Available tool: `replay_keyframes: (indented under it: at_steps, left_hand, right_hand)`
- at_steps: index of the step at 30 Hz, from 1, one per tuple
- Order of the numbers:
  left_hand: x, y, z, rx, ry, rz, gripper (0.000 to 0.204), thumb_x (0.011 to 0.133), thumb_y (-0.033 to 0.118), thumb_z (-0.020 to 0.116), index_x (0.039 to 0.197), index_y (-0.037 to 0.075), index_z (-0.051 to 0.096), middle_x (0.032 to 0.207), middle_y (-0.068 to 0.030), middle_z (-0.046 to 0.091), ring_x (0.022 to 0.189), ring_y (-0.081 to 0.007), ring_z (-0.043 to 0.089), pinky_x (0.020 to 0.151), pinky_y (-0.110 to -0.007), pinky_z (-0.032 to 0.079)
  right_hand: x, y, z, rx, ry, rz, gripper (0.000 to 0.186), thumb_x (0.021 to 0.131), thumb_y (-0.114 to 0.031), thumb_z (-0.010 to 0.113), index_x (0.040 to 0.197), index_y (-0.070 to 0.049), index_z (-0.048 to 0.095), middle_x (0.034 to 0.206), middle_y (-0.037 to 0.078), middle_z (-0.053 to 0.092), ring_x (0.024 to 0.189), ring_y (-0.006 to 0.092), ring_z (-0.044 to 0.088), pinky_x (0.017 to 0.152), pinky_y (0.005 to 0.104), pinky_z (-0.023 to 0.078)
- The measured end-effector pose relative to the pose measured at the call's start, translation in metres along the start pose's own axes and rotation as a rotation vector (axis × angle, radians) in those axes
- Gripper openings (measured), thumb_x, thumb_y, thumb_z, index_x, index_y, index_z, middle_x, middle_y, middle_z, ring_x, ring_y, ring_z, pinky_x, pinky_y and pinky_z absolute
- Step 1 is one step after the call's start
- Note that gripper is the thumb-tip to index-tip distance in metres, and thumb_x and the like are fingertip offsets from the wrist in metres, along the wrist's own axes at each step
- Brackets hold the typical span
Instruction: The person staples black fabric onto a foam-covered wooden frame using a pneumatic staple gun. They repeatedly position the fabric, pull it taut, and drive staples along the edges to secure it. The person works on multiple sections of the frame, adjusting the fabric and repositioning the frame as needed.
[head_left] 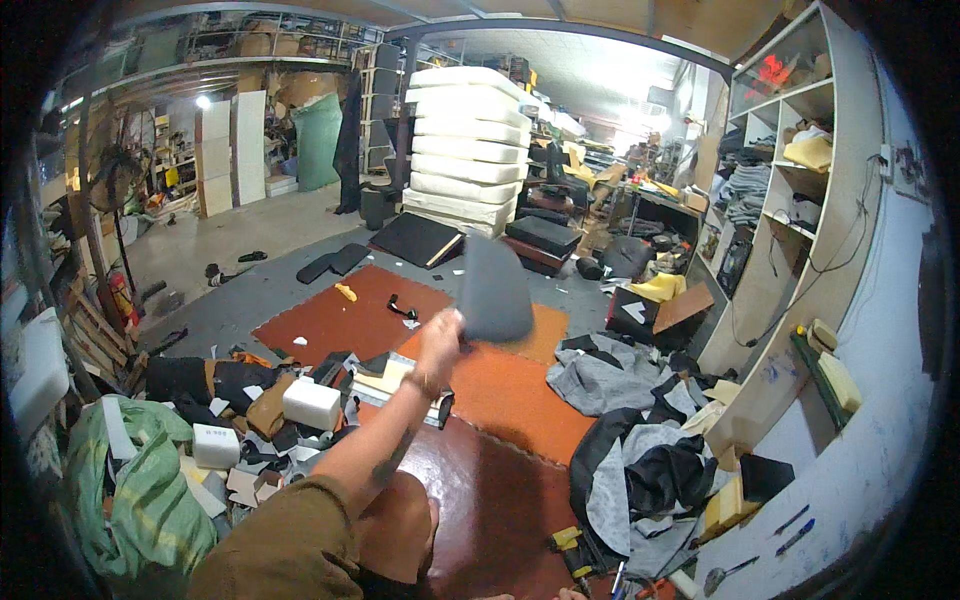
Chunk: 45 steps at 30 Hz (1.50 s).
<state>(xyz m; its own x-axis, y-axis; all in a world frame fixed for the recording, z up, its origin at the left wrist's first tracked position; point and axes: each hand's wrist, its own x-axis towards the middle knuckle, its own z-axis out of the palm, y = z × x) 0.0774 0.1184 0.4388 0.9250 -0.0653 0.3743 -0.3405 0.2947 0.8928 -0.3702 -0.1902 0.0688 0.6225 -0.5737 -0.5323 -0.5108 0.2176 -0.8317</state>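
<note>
Head view: our left hand grips a grey pad, centre; our right hand, bottom edge: grip, we cannot tell.

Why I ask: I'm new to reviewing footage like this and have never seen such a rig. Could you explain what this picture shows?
There's no machine here, just a person working with bare hands. The single picture comes from a wide fisheye camera on their head, looking down, so straight edges bend near the rim. The brown-sleeved arm at the lower left is theirs; the left hand holds a dark grey, rounded panel, somewhat blurred. The right hand can't be made out with certainty. On the floor lie a red mat and an orange mat, with grey fabric heaped to the right and white blocks to the left. Farther back stands a stack of white cushion-like slabs.
</note>
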Motion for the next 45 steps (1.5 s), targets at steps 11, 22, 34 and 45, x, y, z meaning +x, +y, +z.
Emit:
replay_keyframes:
  at_steps: [11, 22, 34, 45]
  left_hand:
    - [-0.077, -0.185, -0.070, 0.196, 0.077, -0.694, 0.022, 0.099, 0.027, 0.059, 0.100, 0.005, 0.064, 0.083, -0.0071, 0.069, 0.063, -0.0184, 0.065, 0.055, -0.035, 0.054]
    - [-0.191, -0.391, -0.111, 0.783, -0.500, -1.015, 0.041, 0.097, 0.036, 0.060, 0.087, 0.002, 0.079, 0.076, -0.0179, 0.075, 0.071, -0.0268, 0.075, 0.070, -0.044, 0.061]
    - [-0.022, -0.492, -0.121, 1.080, -0.265, -0.649, 0.058, 0.095, 0.047, 0.067, 0.139, 0.010, 0.066, 0.162, -0.0247, 0.039, 0.144, -0.0503, 0.039, 0.118, -0.056, 0.038]
    - [-0.148, -0.368, -0.062, 0.486, -0.722, -0.629, 0.051, 0.097, 0.042, 0.071, 0.122, -0.002, 0.072, 0.125, -0.0228, 0.072, 0.118, -0.0336, 0.068, 0.103, -0.041, 0.052]
  right_hand:
    - [0.051, 0.071, -0.011, -0.584, 0.039, -0.265, 0.033, 0.098, -0.036, 0.072, 0.105, -0.004, 0.076, 0.092, 0.016, 0.075, 0.081, 0.0298, 0.070, 0.076, 0.0434, 0.058]
    - [0.051, 0.046, 0.021, -1.097, -0.284, 0.215, 0.099, 0.092, -0.056, 0.074, 0.168, -0.018, 0.023, 0.174, 0.021, 0.011, 0.158, 0.0447, 0.016, 0.123, 0.0565, 0.033]
    - [0.032, 0.049, 0.052, -1.101, -0.404, 0.325, 0.113, 0.090, -0.064, 0.074, 0.170, -0.023, 0.007, 0.175, 0.018, -0.010, 0.159, 0.0482, -0.006, 0.122, 0.0657, 0.029]
    - [0.035, 0.138, 0.015, -1.295, -0.213, 0.108, 0.100, 0.092, -0.060, 0.072, 0.166, -0.011, 0.026, 0.171, 0.026, 0.016, 0.157, 0.0481, 0.017, 0.118, 0.0641, 0.029]
